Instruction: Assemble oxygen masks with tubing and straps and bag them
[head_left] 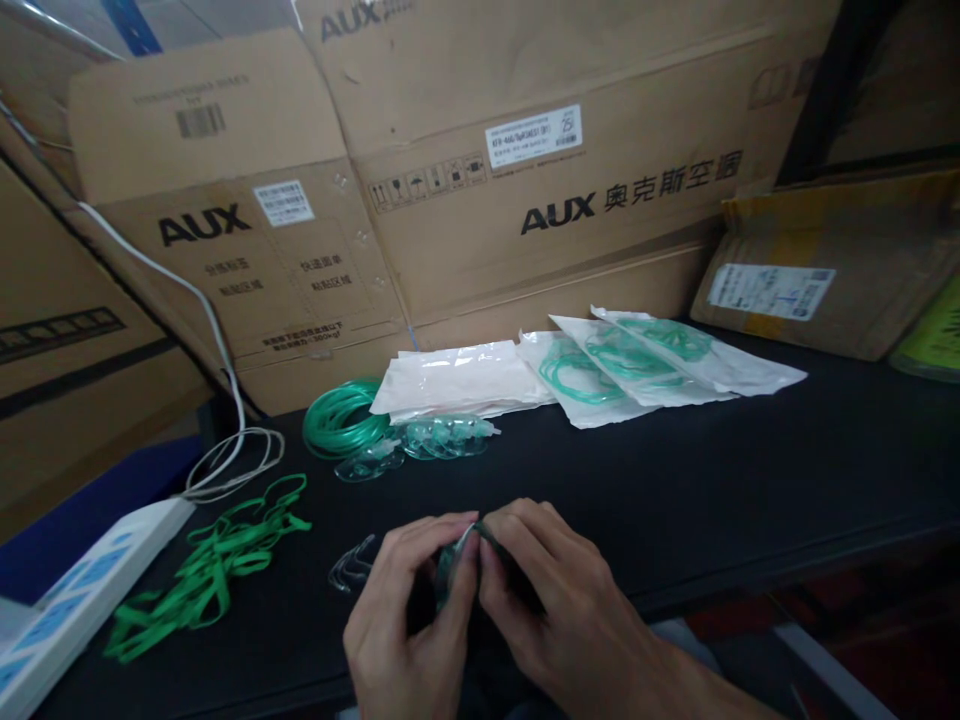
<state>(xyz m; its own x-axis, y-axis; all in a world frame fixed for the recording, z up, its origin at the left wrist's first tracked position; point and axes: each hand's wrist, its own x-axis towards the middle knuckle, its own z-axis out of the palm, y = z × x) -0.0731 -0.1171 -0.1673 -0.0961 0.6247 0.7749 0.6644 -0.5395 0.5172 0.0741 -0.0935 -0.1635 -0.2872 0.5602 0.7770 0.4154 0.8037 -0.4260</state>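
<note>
Though the hands mostly hide it, a greenish piece is pinched tightly in the fingertips of the left hand and right hand, above the black table; white pouches hold coiled green tubing.

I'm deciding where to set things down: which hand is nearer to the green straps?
The left. The left hand is to the right of the green straps, apart from them; the right hand is farther right, beyond the left hand.
</note>
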